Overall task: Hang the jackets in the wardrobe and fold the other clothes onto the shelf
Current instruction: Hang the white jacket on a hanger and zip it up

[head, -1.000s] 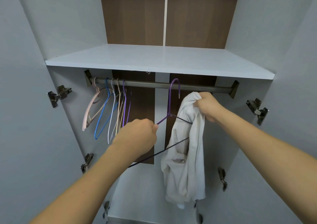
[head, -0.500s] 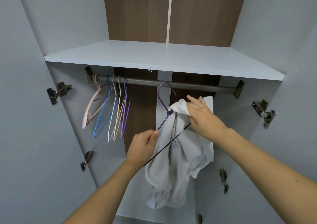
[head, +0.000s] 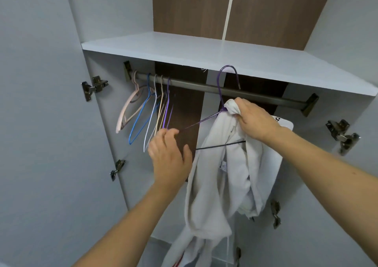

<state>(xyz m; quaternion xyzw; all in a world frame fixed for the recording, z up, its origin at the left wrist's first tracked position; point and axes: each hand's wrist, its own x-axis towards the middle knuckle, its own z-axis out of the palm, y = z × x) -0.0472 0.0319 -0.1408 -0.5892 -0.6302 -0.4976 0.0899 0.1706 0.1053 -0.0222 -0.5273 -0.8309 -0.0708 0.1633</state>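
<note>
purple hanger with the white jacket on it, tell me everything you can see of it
The purple hanger is thin wire, seemingly coated, with a rounded hook at the top, a twisted neck, one sloping arm showing on the left and a dark bottom bar. Its hook is raised in front of the shelf edge, above the rail, not clearly resting on it. The white jacket drapes over it. The right hand grips the jacket's collar at the neck; the left hand is open beside the arm's tip, seemingly not holding it.

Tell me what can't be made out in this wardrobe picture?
All in the head view:
- Jacket: hem cut off by the bottom edge.
- Purple hanger: right shoulder hidden inside the jacket under the right hand.
- Left hand: fingertips blurred.
- Lettering on the white tag: too small, partly covered.
</note>
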